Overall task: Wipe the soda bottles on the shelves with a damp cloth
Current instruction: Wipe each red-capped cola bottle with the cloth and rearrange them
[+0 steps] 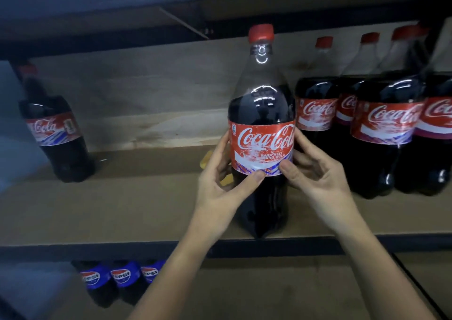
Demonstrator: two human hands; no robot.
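Note:
A large cola bottle (261,114) with a red cap and red label stands upright near the front of the brown shelf (146,207). My left hand (220,185) grips its left side, thumb across the label's lower edge. My right hand (315,173) holds the right side, its thumb meeting the label from the other way. A bit of yellow cloth (205,159) shows behind my left hand, mostly hidden.
Several more cola bottles (386,129) stand crowded at the right of the shelf. A single cola bottle (55,129) stands at the far left. Three blue-labelled Pepsi bottles (122,278) sit on the lower shelf. A dark shelf edge (97,248) runs across the front.

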